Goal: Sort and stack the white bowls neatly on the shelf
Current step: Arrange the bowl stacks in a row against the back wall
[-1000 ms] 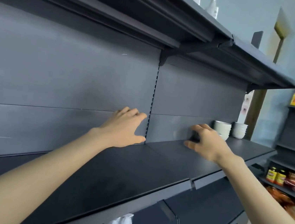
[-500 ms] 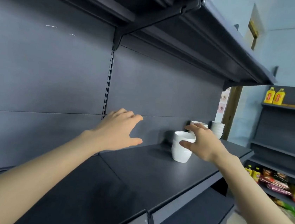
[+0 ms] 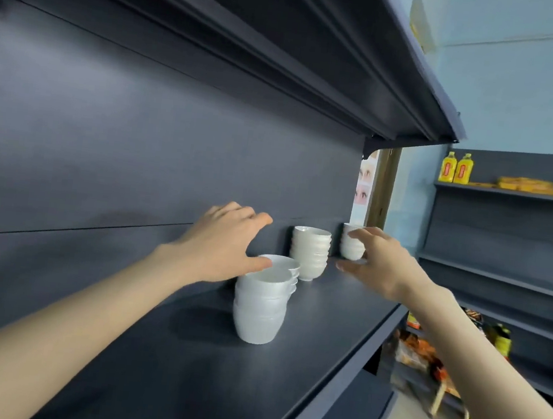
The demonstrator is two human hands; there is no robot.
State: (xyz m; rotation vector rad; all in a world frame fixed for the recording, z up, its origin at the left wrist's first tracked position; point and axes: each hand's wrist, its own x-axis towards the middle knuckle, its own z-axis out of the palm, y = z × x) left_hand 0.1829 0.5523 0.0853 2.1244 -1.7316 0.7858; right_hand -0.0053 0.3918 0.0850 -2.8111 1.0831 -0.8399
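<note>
Nearby, yellow bottles (image 3: 455, 167) on the far shelving (image 3: 506, 235).

- Bowls (image 3: 258, 307): plain glossy white, no pattern.
- Shelf (image 3: 201, 373): matte dark slate grey.
- Back panel (image 3: 137, 145): same dark grey.
- Wall (image 3: 522, 99): pale blue.
- Bottles (image 3: 455, 167): yellow, red labels.
</note>
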